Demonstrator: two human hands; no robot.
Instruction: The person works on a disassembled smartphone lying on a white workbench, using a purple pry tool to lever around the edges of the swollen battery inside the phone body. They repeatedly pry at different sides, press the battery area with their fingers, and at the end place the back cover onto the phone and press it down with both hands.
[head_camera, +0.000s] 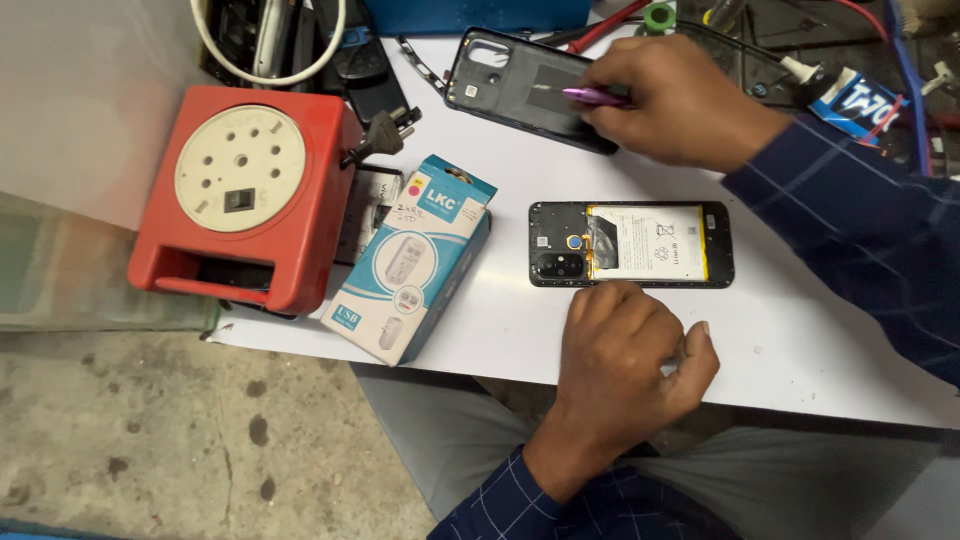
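Observation:
An opened black phone (650, 245) lies flat on the white table (800, 330), its white-and-yellow battery and camera module showing. My left hand (620, 370) rests as a closed fist at the table's near edge, just below the phone and apart from it. Farther back lies the phone's dark back cover (515, 85), inner side up. My right hand (680, 100) is over the cover's right end and grips a slim purple tool (592, 96), whose tip points left onto the cover.
A red extension reel (250, 200) with a black plug (380, 135) stands at the left. A blue-and-white carton (415, 260) lies beside it. A glue tube (850, 100), cables and tools crowd the back edge. Concrete floor lies below left.

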